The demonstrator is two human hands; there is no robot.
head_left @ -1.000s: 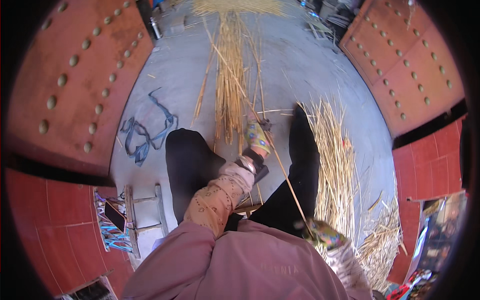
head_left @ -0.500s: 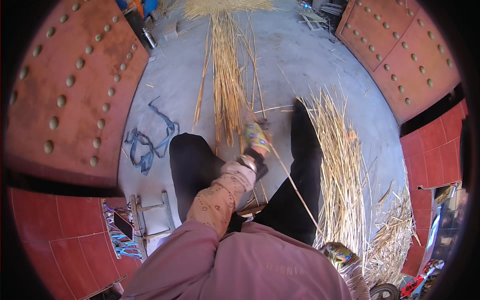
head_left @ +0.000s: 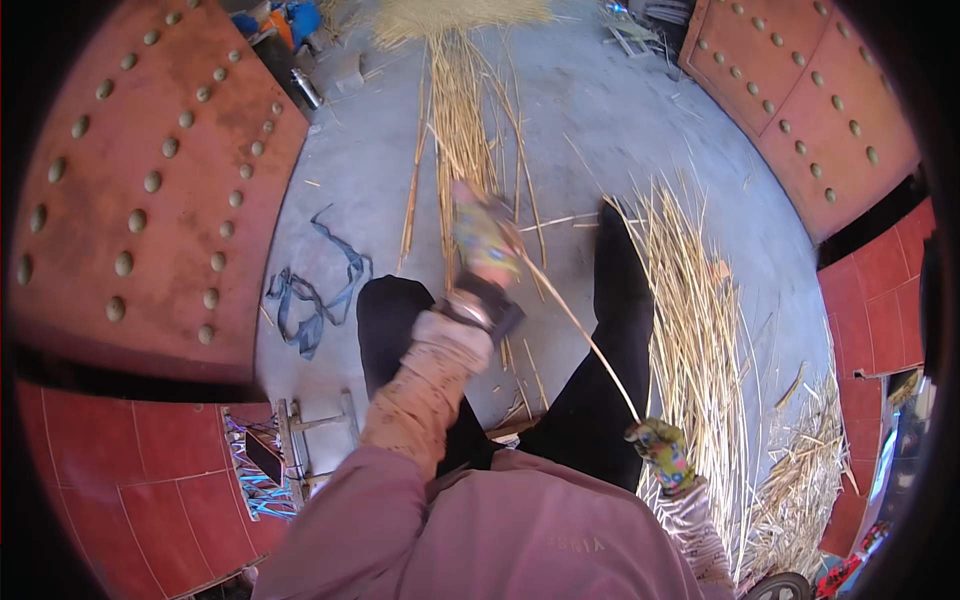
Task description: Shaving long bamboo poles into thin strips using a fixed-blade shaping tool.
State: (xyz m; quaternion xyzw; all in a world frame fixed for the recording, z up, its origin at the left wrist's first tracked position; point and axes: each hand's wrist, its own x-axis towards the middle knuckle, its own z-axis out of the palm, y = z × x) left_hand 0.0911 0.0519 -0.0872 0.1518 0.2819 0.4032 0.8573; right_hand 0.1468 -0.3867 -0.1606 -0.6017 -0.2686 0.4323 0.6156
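Observation:
A long straw stalk (head_left: 585, 335) runs slantwise between my gloved hands, in front of my knees. My right hand (head_left: 662, 455), in a patterned green glove, is closed on its lower end beside my right thigh. Farther up the stalk, my left hand (head_left: 483, 238) is wrapped round it, though motion smears the fingers. Beyond the left hand, the stalk's far part points up and left. Under and past that hand, a bundle of straw stalks (head_left: 460, 110) lies on the floor. A thick pile of pale straw (head_left: 695, 330) lies along my right leg.
A blue strip of cloth (head_left: 310, 320) lies on the grey floor (head_left: 580, 110) at left. Studded red doors (head_left: 130, 190) flank both sides. A metal flask (head_left: 306, 88) is at the far left. Short straw scraps (head_left: 800, 480) and a small wheel (head_left: 780, 587) are at lower right.
My left hand has moved a little left and farther away along the stalk. My right hand has risen forward from my hip, with the stalk's lower end still in it.

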